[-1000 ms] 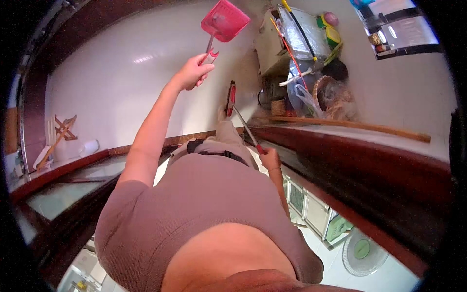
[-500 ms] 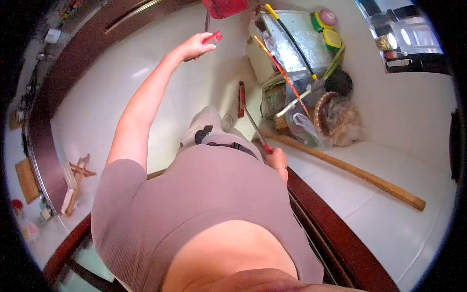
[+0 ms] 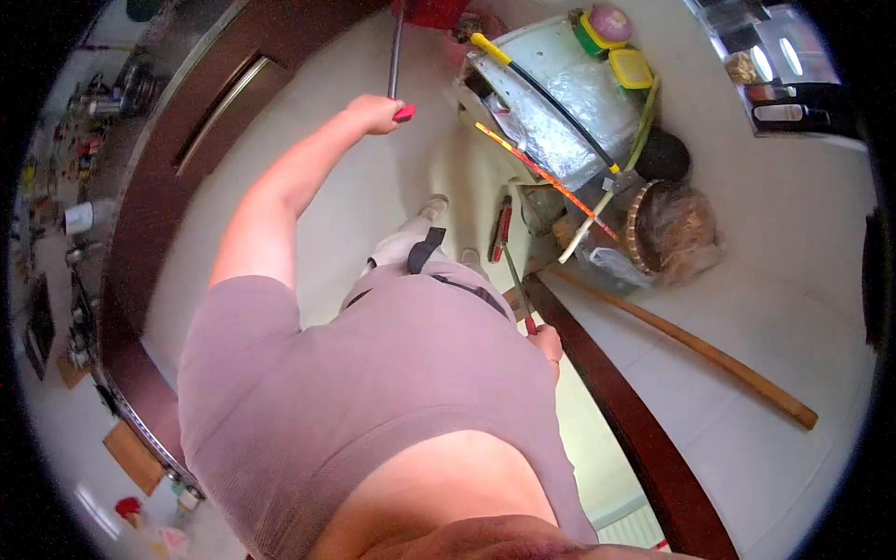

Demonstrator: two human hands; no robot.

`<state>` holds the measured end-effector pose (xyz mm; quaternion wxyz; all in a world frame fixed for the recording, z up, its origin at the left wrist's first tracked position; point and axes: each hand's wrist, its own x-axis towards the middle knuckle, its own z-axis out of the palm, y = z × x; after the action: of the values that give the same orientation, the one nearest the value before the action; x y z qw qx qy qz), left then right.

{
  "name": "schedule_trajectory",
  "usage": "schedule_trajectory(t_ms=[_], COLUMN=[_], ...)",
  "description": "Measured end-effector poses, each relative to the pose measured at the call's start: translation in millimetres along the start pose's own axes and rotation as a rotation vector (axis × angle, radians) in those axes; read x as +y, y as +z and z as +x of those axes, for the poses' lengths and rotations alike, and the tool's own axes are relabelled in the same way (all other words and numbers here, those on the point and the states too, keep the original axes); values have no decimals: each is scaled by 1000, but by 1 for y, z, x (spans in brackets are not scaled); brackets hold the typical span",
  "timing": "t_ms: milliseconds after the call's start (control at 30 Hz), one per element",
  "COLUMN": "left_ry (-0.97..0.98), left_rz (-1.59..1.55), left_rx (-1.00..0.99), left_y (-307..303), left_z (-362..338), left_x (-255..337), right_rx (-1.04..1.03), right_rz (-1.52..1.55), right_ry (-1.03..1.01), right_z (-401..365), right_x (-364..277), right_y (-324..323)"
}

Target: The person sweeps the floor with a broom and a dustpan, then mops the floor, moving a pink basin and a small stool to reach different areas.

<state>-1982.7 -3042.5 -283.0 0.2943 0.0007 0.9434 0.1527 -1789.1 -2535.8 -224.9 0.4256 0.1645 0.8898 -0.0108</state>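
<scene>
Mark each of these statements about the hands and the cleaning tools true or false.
1. The left hand grips the handle of the dustpan. True.
2. The right hand is empty. False: it holds the handle of the broom.
3. A wooden pole lies on the floor. True.
4. The dustpan is blue. False: it is red.

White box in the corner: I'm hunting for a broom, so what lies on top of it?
On the white box, a black stick with a yellow end lies across a crinkled plastic cover. The cover hides whatever is beneath it.
</scene>
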Motion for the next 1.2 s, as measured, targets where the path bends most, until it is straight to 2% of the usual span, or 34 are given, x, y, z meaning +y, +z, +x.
schedule_trajectory(t_ms=[67,300,533,667,867,1067,1200], left_ry=[-32,94,82,53,86,209,201], left_rz=[209,277,221,190,268,352,373], left_rx=[-111,-27,-4,36,-19,-55,-44], left_y=[13,42,47,45,91,55,36], left_z=[19,36,14,4,8,19,22], left_x=[-14,-57,-58,-40,-58,-53,-43], right_rx=[-12,-18,-43,-42,-47,-52,-62], right_rz=[27,108,86,97,155,191,169], right_ry=[10,43,101,106,141,194,209], right_z=[-1,-6,-20,-20,-16,-13,-22], right_x=[-8,-40,-54,-54,-50,-53,-66], right_y=[-1,9,4,0,15,20,7])
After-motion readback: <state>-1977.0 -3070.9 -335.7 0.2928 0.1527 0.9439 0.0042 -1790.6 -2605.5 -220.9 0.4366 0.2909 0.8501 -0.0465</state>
